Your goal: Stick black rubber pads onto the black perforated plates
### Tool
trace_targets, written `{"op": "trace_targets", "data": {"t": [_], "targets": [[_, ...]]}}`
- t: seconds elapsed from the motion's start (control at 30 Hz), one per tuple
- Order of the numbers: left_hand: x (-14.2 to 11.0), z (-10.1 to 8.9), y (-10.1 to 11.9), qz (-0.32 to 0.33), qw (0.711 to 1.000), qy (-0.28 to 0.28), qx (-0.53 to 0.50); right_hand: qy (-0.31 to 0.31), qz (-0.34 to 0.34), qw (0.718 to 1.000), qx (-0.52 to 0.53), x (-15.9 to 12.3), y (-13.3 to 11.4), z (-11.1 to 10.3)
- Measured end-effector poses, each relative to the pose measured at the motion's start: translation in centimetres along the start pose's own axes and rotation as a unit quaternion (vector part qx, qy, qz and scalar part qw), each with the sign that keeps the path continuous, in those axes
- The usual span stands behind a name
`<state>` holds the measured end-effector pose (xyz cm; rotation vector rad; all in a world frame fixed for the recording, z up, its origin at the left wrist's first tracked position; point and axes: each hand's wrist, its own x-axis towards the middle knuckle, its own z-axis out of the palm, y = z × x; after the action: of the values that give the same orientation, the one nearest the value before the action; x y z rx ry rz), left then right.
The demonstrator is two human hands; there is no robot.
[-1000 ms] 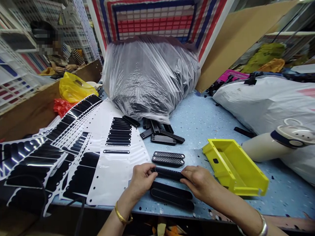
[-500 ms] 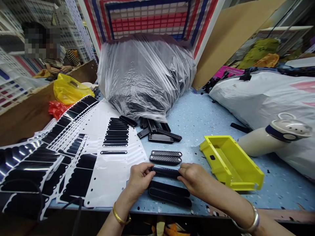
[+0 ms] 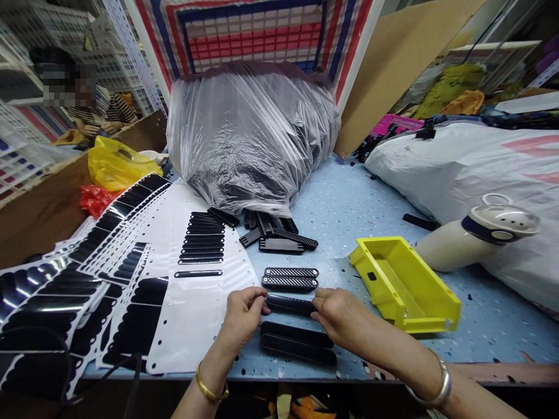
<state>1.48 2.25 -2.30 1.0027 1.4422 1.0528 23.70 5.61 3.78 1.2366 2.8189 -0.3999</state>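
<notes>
My left hand [image 3: 242,317] and my right hand [image 3: 340,314] pinch the two ends of a glossy black oblong piece [image 3: 290,305] just above the blue speckled table [image 3: 371,203]. Just below it lie two matt black oblong pieces [image 3: 297,343], side by side. Beyond it lie two black pieces with a textured grey face [image 3: 290,277]. Farther on is a loose heap of black pieces [image 3: 275,235]. To the left of my left hand lie white backing sheets [image 3: 196,314] carrying rows of black strips.
A clear plastic bag of black parts [image 3: 248,139] fills the table's far middle. A yellow plastic bin [image 3: 404,285] lies tilted to the right of my right hand, with a white sack [image 3: 454,169] behind it. A seated person [image 3: 98,113] works at far left.
The whole scene has drifted slightly left in the view as my head moved. Both hands keep their hold on the glossy black piece.
</notes>
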Motion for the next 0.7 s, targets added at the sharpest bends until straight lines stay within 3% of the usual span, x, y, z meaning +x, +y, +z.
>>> {"op": "trace_targets", "data": {"t": [0.37, 0.7], "targets": [[0.7, 1.0, 1.4, -0.047, 0.998, 0.035, 0.000, -0.018, 0.025, 1.000, 0.007, 0.0, -0.3, -0.3], [0.7, 1.1, 1.2, -0.033, 0.999, 0.040, 0.004, -0.006, 0.026, 0.999, 0.020, -0.1, -0.4, -0.2]]}}
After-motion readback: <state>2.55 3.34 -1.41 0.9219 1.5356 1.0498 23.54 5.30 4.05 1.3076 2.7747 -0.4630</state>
